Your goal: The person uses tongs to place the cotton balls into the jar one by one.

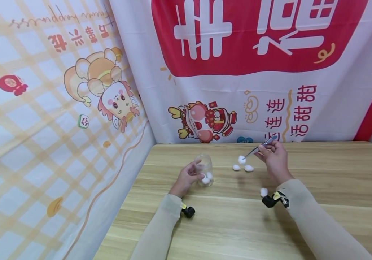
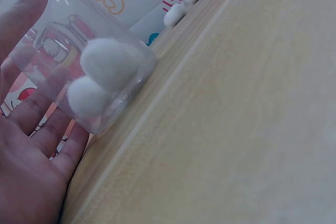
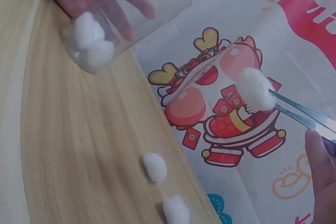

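Note:
My right hand [image 1: 275, 160] pinches metal tweezers [image 1: 259, 147], whose tips grip a white cotton ball [image 3: 255, 88] raised above the table. Around a clear plastic jar [image 1: 204, 168] curl the thumb and fingers of my left hand [image 1: 187, 177]. The jar stands upright, and a few cotton balls [image 2: 107, 64] lie at its bottom. Just below the lifted one in the head view, two loose cotton balls [image 1: 249, 168] rest on the wood. Another cotton ball [image 1: 263, 192] lies near my right wrist, close to the black wrist camera.
The wooden table [image 1: 224, 224] ends at the back against a white and red printed cloth [image 1: 237, 83]. A checked cloth [image 1: 59, 144] hangs along the left side. Black wrist cameras [image 1: 189, 211] jut from both sleeves.

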Motion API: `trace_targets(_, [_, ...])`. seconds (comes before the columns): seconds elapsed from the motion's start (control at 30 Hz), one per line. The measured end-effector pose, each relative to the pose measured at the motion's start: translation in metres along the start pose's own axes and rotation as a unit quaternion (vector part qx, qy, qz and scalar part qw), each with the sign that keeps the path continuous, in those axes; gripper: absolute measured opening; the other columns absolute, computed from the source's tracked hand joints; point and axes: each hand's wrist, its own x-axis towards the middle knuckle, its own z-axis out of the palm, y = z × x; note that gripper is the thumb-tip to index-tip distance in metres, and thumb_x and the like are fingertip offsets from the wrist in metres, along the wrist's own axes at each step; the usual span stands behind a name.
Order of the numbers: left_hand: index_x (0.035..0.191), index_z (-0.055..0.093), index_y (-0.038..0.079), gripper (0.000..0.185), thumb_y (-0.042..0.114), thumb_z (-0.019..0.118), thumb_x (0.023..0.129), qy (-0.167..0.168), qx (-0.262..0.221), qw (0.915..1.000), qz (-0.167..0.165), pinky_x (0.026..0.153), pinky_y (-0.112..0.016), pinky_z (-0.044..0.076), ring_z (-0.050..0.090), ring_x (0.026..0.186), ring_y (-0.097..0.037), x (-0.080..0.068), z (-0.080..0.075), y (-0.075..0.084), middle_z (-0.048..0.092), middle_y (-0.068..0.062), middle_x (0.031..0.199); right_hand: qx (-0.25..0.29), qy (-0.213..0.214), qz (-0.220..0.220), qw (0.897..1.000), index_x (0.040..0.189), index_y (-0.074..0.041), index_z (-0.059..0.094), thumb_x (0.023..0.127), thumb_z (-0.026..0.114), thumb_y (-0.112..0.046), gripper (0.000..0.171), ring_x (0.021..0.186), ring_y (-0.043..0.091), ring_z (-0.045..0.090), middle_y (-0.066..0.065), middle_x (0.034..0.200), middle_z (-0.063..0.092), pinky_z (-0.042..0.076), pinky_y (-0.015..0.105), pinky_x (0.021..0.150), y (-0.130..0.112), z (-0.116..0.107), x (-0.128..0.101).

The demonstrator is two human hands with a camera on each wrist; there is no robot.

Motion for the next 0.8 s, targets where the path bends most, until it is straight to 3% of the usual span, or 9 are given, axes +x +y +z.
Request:
trace_targets(0.4, [0.146,0.044,0.01,0.071,0.016,0.078,0.084,-0.004,0.006,1.0,0.0,0.101,-0.037,0.044,0.055,0.119,-0.026,-0.002,0.0,0.006,0.059,-0.007,0.131,0.006,0.002,0.009,1.0,0.109,-0.004,0.049,0.093,0.062,-0.001,0.021,0.097,0.021,0.062,0.011,0.101,0.051,0.054,0.034,0.084,-0.002,0.013,0.002])
trace_targets(0.8, [0.143,0.05,0.02,0.065,0.016,0.078,0.084,0.008,0.014,0.9999,-0.004,0.102,-0.037,0.043,0.054,0.12,-0.023,-0.002,0.001,0.003,0.059,-0.004,0.132,0.022,-0.001,0.0,1.0,0.108,-0.003,0.05,0.093,0.061,0.0,0.019,0.094,0.019,0.064,0.011,0.1,0.052,0.054,0.036,0.086,-0.006,0.029,0.002])
